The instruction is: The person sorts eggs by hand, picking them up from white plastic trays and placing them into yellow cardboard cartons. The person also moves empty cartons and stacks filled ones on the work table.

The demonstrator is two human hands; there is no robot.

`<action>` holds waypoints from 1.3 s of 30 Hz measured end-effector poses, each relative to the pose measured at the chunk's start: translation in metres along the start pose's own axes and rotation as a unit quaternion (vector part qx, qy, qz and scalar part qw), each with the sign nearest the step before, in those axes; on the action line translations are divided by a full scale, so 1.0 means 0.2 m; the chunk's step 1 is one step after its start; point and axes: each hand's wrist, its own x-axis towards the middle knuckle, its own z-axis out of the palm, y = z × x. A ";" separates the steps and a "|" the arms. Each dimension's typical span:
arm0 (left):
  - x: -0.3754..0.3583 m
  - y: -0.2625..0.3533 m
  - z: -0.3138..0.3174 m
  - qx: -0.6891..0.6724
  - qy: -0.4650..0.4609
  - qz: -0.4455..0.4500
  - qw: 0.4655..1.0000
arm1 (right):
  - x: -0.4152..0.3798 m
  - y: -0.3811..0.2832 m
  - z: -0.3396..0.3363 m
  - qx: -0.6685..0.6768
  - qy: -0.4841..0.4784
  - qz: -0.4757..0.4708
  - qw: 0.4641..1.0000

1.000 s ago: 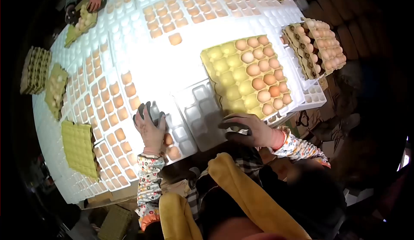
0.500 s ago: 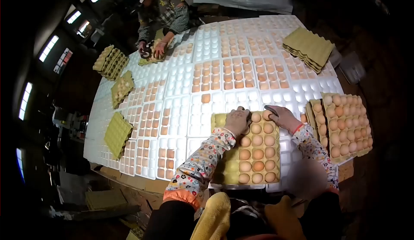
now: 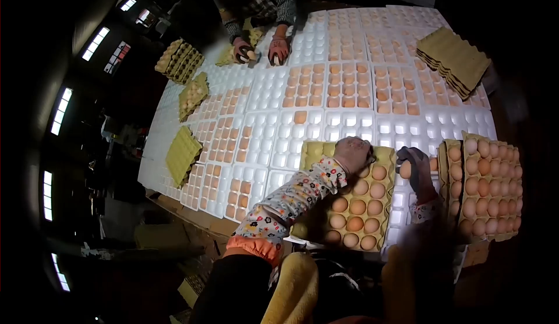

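My left hand [image 3: 354, 154] is over the upper part of a yellow pulp tray [image 3: 314, 148] of brown eggs in front of me. Its fingers curl down at the tray's top rows, and what they hold, if anything, is hidden. Right of that tray, my right hand [image 3: 414, 170] grips a brown egg [image 3: 406, 170] above a white plastic tray [image 3: 397, 207]. Several eggs fill the lower and right rows of the pulp tray.
Stacked full egg trays [image 3: 492, 187] stand at the right edge. Empty pulp trays [image 3: 454, 62] lie at the back right, another [image 3: 183, 155] at the left. Across the table a person's two gloved hands [image 3: 278, 51] handle eggs. White trays [image 3: 303, 85] cover the table.
My right hand has moved off the pulp tray to its right with an egg. My left hand has shifted right over the tray. The view has turned, and the other person's hands have come apart.
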 end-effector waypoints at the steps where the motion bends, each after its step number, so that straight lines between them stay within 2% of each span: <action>1: -0.13 0.08 -0.28 -0.092 -0.050 -0.042 0.994 | -0.14 -0.22 0.16 -0.282 -0.089 -0.099 0.950; 2: -0.19 0.05 -0.26 -0.142 0.056 -0.010 0.988 | -0.19 -0.21 0.21 -0.412 -0.080 -0.189 0.887; 3: -0.24 0.03 -0.32 -0.253 0.058 -0.036 0.965 | -0.20 -0.12 0.22 -0.508 -0.101 -0.218 0.827; 4: -0.26 -0.05 -0.21 -0.462 0.125 -0.037 0.877 | -0.21 -0.06 0.24 -0.556 -0.097 -0.215 0.797; 5: -0.35 -0.07 -0.30 -0.625 0.055 -0.098 0.772 | -0.19 -0.04 0.21 -0.562 -0.121 -0.244 0.781; 6: -0.37 -0.14 -0.21 -0.758 0.111 -0.082 0.638 | -0.19 -0.04 0.20 -0.552 -0.133 -0.259 0.782; 8: -0.46 -0.25 -0.19 -0.805 0.078 -0.085 0.581 | -0.23 -0.07 0.17 -0.410 -0.114 -0.183 0.886; 9: -0.46 -0.28 -0.18 -0.762 0.074 -0.066 0.640 | -0.24 -0.05 0.14 -0.205 -0.080 -0.092 0.971; 10: -0.48 -0.28 -0.24 -0.713 0.075 -0.045 0.696 | -0.26 -0.09 0.16 0.009 -0.044 0.003 0.999; 11: -0.49 -0.27 -0.32 -0.611 -0.051 -0.137 0.778 | -0.30 -0.15 0.15 0.102 -0.048 0.030 0.993; 12: -0.49 -0.22 -0.26 -0.264 0.105 -0.030 0.958 | -0.32 -0.21 0.17 0.080 -0.057 0.063 0.993; 13: -0.49 -0.17 -0.24 -0.130 0.096 0.023 0.987 | -0.29 -0.22 0.21 -0.005 -0.077 0.064 0.995; 14: -0.48 -0.14 -0.24 0.009 0.090 0.073 0.993 | -0.24 -0.25 0.25 -0.094 -0.103 0.057 0.989; 15: -0.43 -0.12 -0.22 0.029 0.051 0.086 0.995 | -0.20 -0.24 0.31 -0.324 -0.119 -0.112 0.932; 16: -0.39 -0.12 -0.25 0.036 0.006 0.091 0.995 | -0.16 -0.27 0.38 -0.520 -0.117 -0.151 0.832; 17: -0.39 -0.13 -0.22 0.049 0.058 0.111 0.991 | -0.14 -0.29 0.47 -0.630 -0.109 -0.108 0.761; 18: -0.31 -0.12 -0.07 -0.136 0.125 -0.039 0.982 | -0.11 -0.33 0.58 -0.706 -0.137 -0.074 0.691; 19: -0.50 -0.15 -0.28 0.019 0.027 0.086 0.996 | -0.06 -0.32 0.64 -0.761 -0.162 -0.039 0.627; 21: -0.69 -0.18 -0.23 -0.226 0.071 -0.045 0.971 | 0.00 -0.29 0.66 -0.787 -0.179 -0.028 0.589; 22: -0.82 -0.22 -0.14 -0.377 0.129 -0.069 0.915 | 0.00 -0.31 0.70 -0.794 -0.189 -0.024 0.578; 23: -1.00 -0.30 -0.11 -0.453 0.080 -0.067 0.886 | -0.01 -0.33 0.72 -0.795 -0.201 -0.040 0.570; 24: -1.18 -0.36 -0.03 -0.474 0.094 -0.100 0.870 | -0.02 -0.33 0.71 -0.781 -0.196 -0.058 0.590; 25: -1.39 -0.48 0.00 -0.467 0.054 -0.143 0.871 | -0.03 -0.36 0.71 -0.771 -0.166 -0.059 0.611; 26: -1.60 -0.63 0.11 -0.458 0.096 -0.157 0.870 | -0.05 -0.38 0.72 -0.761 -0.137 -0.061 0.631; 27: -1.81 -0.79 0.20 -0.383 0.113 -0.208 0.893 | -0.08 -0.37 0.72 -0.715 -0.099 -0.045 0.690; 28: -1.99 -0.97 0.25 -0.269 0.085 -0.246 0.927 | -0.11 -0.36 0.72 -0.666 -0.060 -0.030 0.743; 29: -2.16 -1.14 0.28 -0.189 0.067 -0.246 0.948 | -0.12 -0.31 0.72 -0.500 -0.055 0.044 0.863; 30: -2.30 -1.29 0.31 -0.109 0.048 -0.241 0.963 | -0.20 -0.29 0.91 -0.396 -0.067 0.041 0.915; 32: -2.43 -1.58 0.46 0.001 -0.044 -0.120 0.992 | -0.23 -0.14 1.38 -0.329 -0.137 0.047 0.933; 34: -2.43 -1.70 0.49 -0.021 -0.058 -0.018 0.998 | -0.19 -0.05 1.97 -0.336 -0.197 0.153 0.908; 35: -2.41 -1.74 0.53 -0.027 -0.053 0.018 0.998 | -0.13 0.13 2.15 -0.349 -0.214 0.051 0.911; 36: -2.40 -1.79 0.56 -0.030 -0.049 0.054 0.997 | -0.07 0.26 2.35 -0.387 -0.211 0.018 0.897; 38: -2.44 -1.84 0.64 -0.001 0.035 0.102 0.994 | 0.02 0.51 2.69 -0.486 -0.208 -0.043 0.848; 39: -2.45 -1.86 0.80 -0.139 0.035 0.043 0.989 | 0.01 0.49 2.87 -0.534 -0.229 -0.043 0.813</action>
